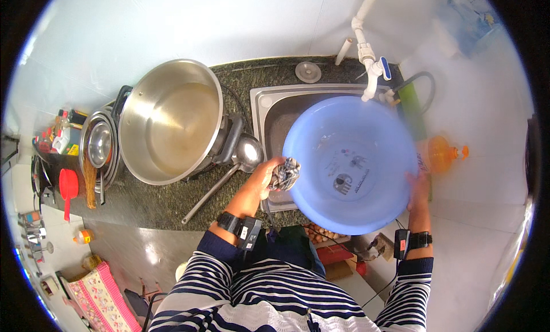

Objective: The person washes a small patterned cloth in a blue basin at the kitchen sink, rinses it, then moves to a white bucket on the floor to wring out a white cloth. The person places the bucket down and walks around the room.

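Note:
A big blue plastic basin (382, 139) with elephant pictures on its bottom rests over the stainless steel sink (275, 89). My left hand (267, 177) is closed around a crumpled checked cloth (285, 175) at the basin's left rim. On the opposite side my right hand (417, 189) grips the basin's right rim; its fingers are blurred. A white plastic tap (371, 85) with a blue-marked handle reaches down over the basin's back rim. I cannot tell whether water runs from it.
Left of the sink stands a large steel pot (172, 121) with some liquid in it. A steel ladle (247, 154) lies beside it, its handle towards me. Nested steel bowls (101, 145), a red dipper (68, 184) and bottles are farther left. An orange pump bottle (442, 154) stands right.

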### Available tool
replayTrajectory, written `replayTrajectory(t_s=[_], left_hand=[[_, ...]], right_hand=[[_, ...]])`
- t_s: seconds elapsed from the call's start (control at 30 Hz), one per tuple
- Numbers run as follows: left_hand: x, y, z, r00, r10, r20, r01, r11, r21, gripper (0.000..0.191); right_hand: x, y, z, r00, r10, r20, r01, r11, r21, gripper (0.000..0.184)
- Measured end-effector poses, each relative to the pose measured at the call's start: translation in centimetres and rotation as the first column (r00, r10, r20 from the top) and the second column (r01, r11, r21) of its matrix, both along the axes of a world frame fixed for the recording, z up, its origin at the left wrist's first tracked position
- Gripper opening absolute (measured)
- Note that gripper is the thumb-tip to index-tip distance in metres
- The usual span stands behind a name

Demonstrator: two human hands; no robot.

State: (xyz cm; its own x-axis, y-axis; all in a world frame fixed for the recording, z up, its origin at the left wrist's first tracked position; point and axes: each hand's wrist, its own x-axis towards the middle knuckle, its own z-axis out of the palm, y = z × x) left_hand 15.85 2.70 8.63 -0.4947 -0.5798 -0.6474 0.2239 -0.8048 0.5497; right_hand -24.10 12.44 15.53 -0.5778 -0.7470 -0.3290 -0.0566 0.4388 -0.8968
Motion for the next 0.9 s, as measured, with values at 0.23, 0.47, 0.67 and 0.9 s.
replayTrajectory(t_s=[0.23,0.47,0.67,0.9], left_hand=[[0.1,-1.2,0.2,0.975,-0.220,0.018,0.220,0.975,0.017,0.025],[-0.8,-1.6,-0.1,0.988,-0.146,0.046,0.148,0.988,-0.045,0.021],[-0.3,-1.5,-0.5,0.996,-0.012,-0.089,0.013,1.000,0.014,0.017],[-0.6,-1.3,-1.0,0.981,0.186,0.056,-0.190,0.977,0.100,0.015]], right_hand=[[-2.4,-1.7,-1.5,0.733,0.350,-0.583,-0.244,0.936,0.255,0.050],[-3.1,-4.5,0.5,0.506,0.618,-0.601,-0.296,0.779,0.552,0.052],[-2.4,-6.9,-0.1,0.503,0.694,-0.515,-0.263,0.691,0.674,0.055],[2.5,-12.6,2.7,0.575,0.237,-0.783,-0.481,0.872,-0.089,0.053]])
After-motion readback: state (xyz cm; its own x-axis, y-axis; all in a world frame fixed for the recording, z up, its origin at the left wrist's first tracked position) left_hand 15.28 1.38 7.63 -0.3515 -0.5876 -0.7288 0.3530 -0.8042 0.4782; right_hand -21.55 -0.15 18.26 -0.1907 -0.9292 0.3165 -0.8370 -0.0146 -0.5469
